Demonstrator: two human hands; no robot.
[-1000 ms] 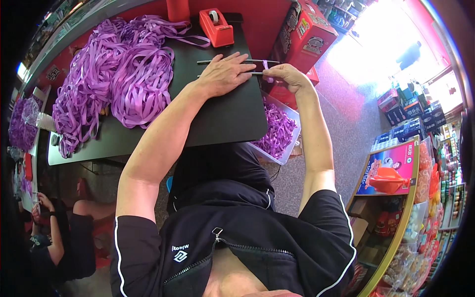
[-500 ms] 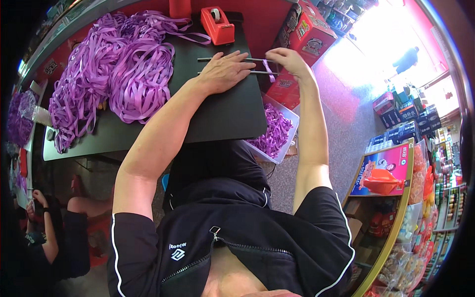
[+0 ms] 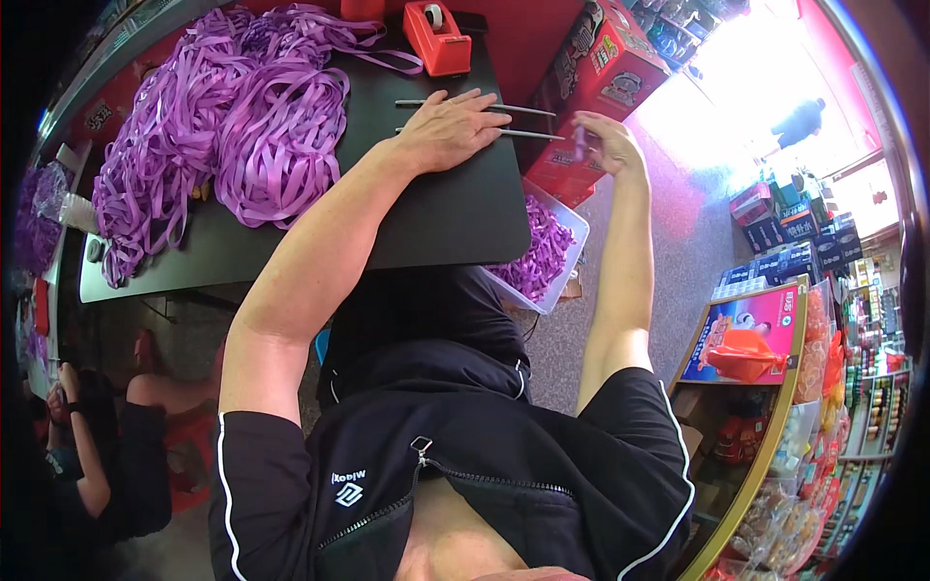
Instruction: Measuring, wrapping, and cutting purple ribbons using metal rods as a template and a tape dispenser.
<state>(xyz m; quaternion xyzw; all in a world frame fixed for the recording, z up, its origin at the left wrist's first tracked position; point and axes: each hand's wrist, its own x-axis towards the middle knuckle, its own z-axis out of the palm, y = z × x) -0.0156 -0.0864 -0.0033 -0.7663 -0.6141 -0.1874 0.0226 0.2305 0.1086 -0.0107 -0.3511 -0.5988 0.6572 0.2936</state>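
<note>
My left hand lies flat with fingers stretched over two thin metal rods, pressing them onto the dark table. The rods run side by side, and their right ends stick out past the table edge. Just beyond those ends, my right hand pinches a small purple ribbon loop, slightly blurred and apart from the rods. A large tangled heap of purple ribbon covers the left part of the table. Below the right table edge, a clear plastic bin holds many short purple ribbon pieces.
A red tape dispenser stands at the table's far edge. Red cartons are stacked beyond the right edge. A glass-topped display case stands to my right. Another person sits at the lower left.
My right hand has moved right, drawing the purple ribbon loop off the rod ends. My left hand stays flat on the rods. The view has shifted slightly.
</note>
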